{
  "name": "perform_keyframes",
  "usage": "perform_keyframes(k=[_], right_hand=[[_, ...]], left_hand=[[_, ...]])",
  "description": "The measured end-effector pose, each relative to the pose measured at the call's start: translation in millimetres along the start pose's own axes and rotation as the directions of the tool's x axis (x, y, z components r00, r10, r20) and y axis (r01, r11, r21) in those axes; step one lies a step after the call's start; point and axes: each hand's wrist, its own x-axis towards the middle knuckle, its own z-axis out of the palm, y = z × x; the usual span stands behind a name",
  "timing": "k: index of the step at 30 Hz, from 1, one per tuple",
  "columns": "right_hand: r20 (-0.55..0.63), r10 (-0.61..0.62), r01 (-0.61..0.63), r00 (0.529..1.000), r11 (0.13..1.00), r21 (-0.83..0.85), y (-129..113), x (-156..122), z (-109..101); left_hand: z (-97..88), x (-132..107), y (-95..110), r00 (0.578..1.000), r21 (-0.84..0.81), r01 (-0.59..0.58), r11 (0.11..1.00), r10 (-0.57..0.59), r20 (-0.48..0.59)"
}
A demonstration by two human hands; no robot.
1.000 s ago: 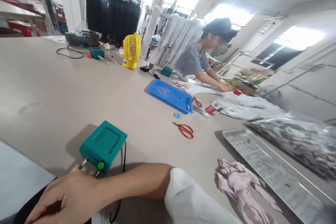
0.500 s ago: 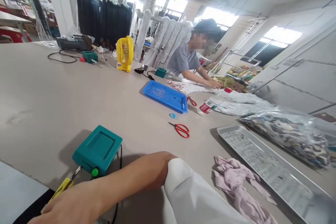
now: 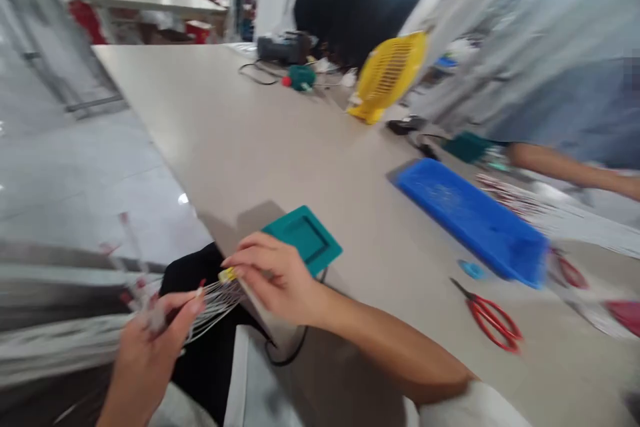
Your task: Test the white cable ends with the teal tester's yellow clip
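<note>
My left hand [image 3: 150, 340] is at the lower left, below the table edge, fingers pinched on a bunch of thin white strands [image 3: 210, 303] that fan out toward my right hand. My right hand [image 3: 273, 277] hovers at the near table edge, fingers closed on a small yellow-handled tool [image 3: 227, 274] that meets the strands. Just behind it sits a teal box [image 3: 305, 240] with a black cord hanging off the edge. The picture is blurred by motion.
The beige table [image 3: 240, 140] carries a blue tray [image 3: 475, 220], red scissors [image 3: 493, 320], a small blue disc [image 3: 473, 270], a yellow fan [image 3: 390, 77] and a second teal box [image 3: 300, 77] far back. Another person's arm [image 3: 565, 170] reaches in at right.
The view has swung left and down. My right hand lifted off the lap to the table edge with the yellow tool, and my left hand has come into view holding strands.
</note>
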Motion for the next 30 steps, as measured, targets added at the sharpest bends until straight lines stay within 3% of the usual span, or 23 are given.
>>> perform_keyframes(k=[2,5,9,13,16,19,21,22,24,26,28,30], right_hand=[[0.021,0.083,-0.084,0.996,0.993,0.082,-2.9,4.2,-1.8],[0.174,0.123,-0.14,0.977,0.986,0.089,-7.0,9.0,1.5],[0.273,-0.033,0.016,0.961,0.998,0.064,-9.5,13.3,8.9],[0.415,-0.123,0.133,0.901,0.991,0.004,-9.8,20.2,9.2],[0.503,-0.118,0.093,0.856,0.993,0.074,-10.8,24.0,7.7],[0.45,-0.09,-0.037,0.889,0.963,0.266,-11.7,22.1,14.6],[0.365,0.033,-0.209,0.931,0.867,0.453,-11.6,17.1,25.9],[0.338,0.127,-0.306,0.932,0.775,0.553,-11.4,14.0,32.9],[0.352,0.304,-0.465,0.885,0.533,0.707,-10.8,7.6,47.0],[0.39,0.42,-0.543,0.82,0.352,0.762,-10.3,2.4,58.0],[0.391,0.468,-0.557,0.792,0.294,0.777,-10.0,-0.8,64.0],[0.353,0.468,-0.532,0.81,0.337,0.777,-9.7,-2.0,64.9]], left_hand=[[-2.0,-2.8,0.9,0.999,-0.033,0.032,0.999,-0.032,0.002],[-0.4,-3.6,5.1,1.0,-0.083,0.025,0.996,-0.025,0.011],[2.3,-5.9,9.2,1.0,-0.067,0.016,0.998,-0.015,0.024],[-1.9,-7.4,11.2,0.997,-0.027,-0.006,1.0,0.008,0.075],[-10.0,-6.5,10.0,0.982,-0.017,-0.083,0.996,0.085,0.17],[-16.2,-5.2,3.0,0.973,-0.093,-0.105,0.99,0.121,0.195],[-16.3,-5.2,-5.0,0.983,-0.194,-0.041,0.98,0.074,0.168],[-15.0,-5.5,-9.3,0.988,-0.256,0.0,0.967,0.04,0.151],[-10.4,-6.5,-16.8,0.992,-0.375,0.054,0.926,-0.007,0.126],[-4.2,-7.6,-20.9,0.996,-0.491,0.069,0.869,-0.031,0.085],[1.9,-8.5,-21.1,0.997,-0.589,0.077,0.804,-0.056,0.054],[6.6,-8.9,-19.3,0.996,-0.65,0.088,0.755,-0.081,0.042]])
